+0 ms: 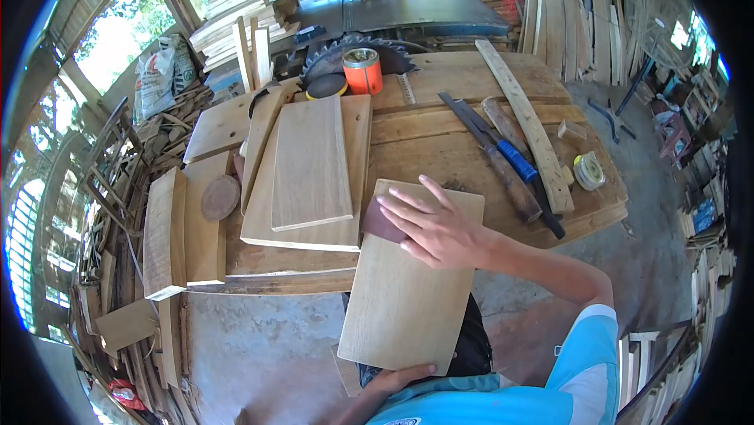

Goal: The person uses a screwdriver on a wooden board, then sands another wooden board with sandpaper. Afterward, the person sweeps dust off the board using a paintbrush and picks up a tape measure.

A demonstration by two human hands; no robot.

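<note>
Student: Taking 12 as the top of the view, how does the wooden board (400,307) lie relative to the hands?

Instructor: Nearest, at 6 o'clock, the left hand (397,379) is closed on its lower edge. The board extends from there toward 12, its upper end overlapping the near edge of the bench (428,158). The right hand (441,230) lies at the board's 1 o'clock, palm down, fingers spread, over a reddish-brown sheet (380,225); the exposed part of the sheet shows at that hand's 9 o'clock.

Student: Which parts are obscured?

Instructor: The left fingers beneath the board are out of sight. Whether the board touches the bench cannot be told. The right hand covers much of the sheet, so its full outline is uncertain. Farther off, at that hand's 10 o'clock, a smaller plank (312,164) conceals much of the larger plank (360,134) under it. Beyond, toward 11, an orange tin (363,79) hides part of a toothed saw blade (328,61); the tin's contents are indistinct.
</note>
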